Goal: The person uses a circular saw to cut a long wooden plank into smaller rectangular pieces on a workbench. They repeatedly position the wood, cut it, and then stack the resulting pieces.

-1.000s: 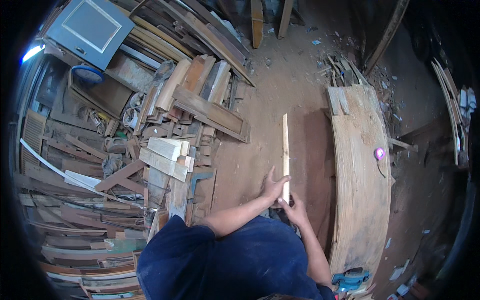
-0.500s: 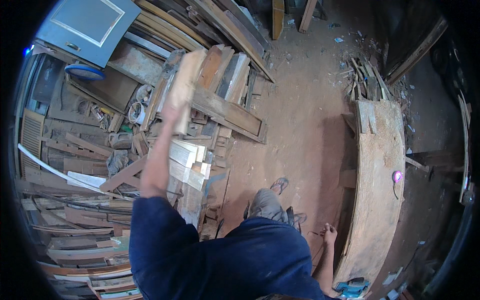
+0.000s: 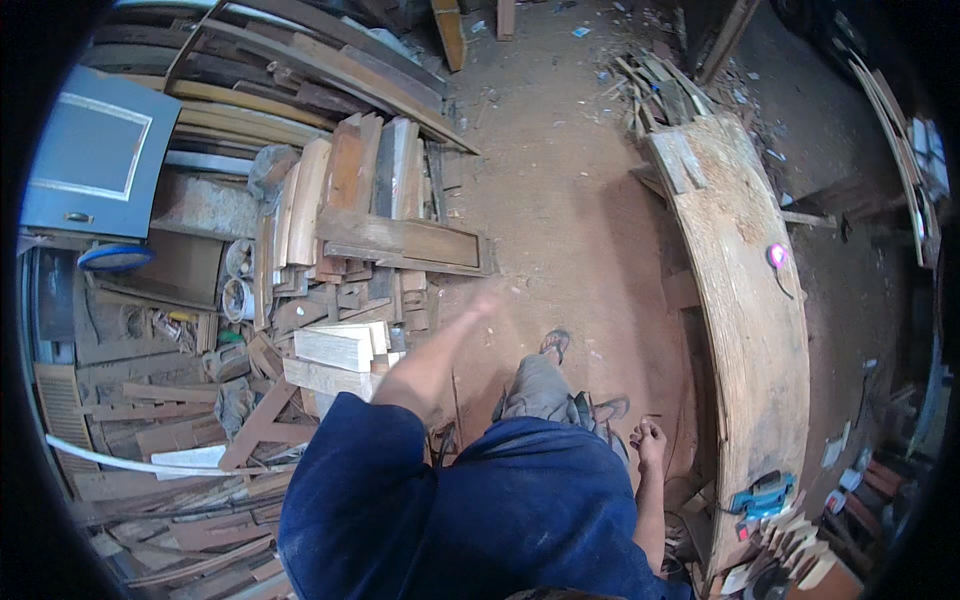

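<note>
My left hand (image 3: 493, 295) reaches forward over the dirt floor, just short of the stacked timber. Motion smears its fingers, and no board shows in it. A pale wooden board (image 3: 308, 200) leans among other boards in the stack to its left. Low beside my right leg, my right hand (image 3: 648, 440) has its fingers curled in a pinch. From the fingers sticks a short, thin dark thing (image 3: 651, 416), too small to name. Nearest to this hand is the long wooden workbench (image 3: 755, 330) on the right.
On the bench rest a blue power planer (image 3: 763, 495) and a small round pink-lit object (image 3: 777, 256) with a cord. A panelled wooden piece (image 3: 430, 243) juts from the stack over the floor (image 3: 560, 180). Wood offcuts (image 3: 335, 348) crowd the left; a blue-grey cabinet door (image 3: 100, 150) stands beyond.
The pale board that my left hand held is now among the stacked boards, out of the hand. My left hand has swung right and nearer. The view has shifted; my right hand stays low.
</note>
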Motion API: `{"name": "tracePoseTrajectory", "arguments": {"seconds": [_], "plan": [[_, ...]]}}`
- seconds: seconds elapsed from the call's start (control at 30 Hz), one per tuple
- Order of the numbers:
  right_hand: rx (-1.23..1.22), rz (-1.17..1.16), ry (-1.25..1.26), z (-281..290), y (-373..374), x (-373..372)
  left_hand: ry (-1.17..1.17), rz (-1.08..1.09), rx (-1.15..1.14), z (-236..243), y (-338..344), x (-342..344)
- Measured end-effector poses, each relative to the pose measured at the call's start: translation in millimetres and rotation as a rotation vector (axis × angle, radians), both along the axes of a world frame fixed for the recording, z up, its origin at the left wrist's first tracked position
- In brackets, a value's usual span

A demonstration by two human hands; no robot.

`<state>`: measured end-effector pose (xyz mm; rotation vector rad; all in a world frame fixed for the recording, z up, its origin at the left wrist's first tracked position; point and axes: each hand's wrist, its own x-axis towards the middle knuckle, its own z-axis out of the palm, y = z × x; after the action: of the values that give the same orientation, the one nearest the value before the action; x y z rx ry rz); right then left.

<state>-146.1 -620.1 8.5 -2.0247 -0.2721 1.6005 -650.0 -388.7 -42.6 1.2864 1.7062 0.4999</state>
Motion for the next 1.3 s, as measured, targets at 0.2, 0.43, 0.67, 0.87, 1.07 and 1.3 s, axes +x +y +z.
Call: {"name": "tracePoseTrajectory", "arguments": {"seconds": [0.2, 0.43, 0.67, 0.87, 1.07, 1.3], "plan": [[-0.074, -0.257, -0.086, -30.6, -120.2, 67.3, -0.089, -0.594, -0.249, 15.9, -24.1, 249.3], [0.24, -0.34, -0.376, 75.2, -160.0, 117.4, -0.048, -0.512, -0.296, 14.5, -75.3, 325.1], [1.025, -0.255, -0.607, 361.8, -220.1, 179.7, 0.29, -0.535, -0.515, -24.3, -170.8, 345.2], [1.45, -0.695, 0.265, 507.3, -315.4, 214.6, 0.495, -0.765, -0.559, 51.4, -244.0, 456.8], [2.261, -0.397, -0.021, 485.5, -356.0, 246.6, 0.119, -0.681, -0.519, 13.9, -225.9, 560.4], [1.913, -0.616, -0.517, 460.0, -302.9, 357.4, 0.113, -0.985, -0.375, -10.0, -193.9, 700.5]]}}
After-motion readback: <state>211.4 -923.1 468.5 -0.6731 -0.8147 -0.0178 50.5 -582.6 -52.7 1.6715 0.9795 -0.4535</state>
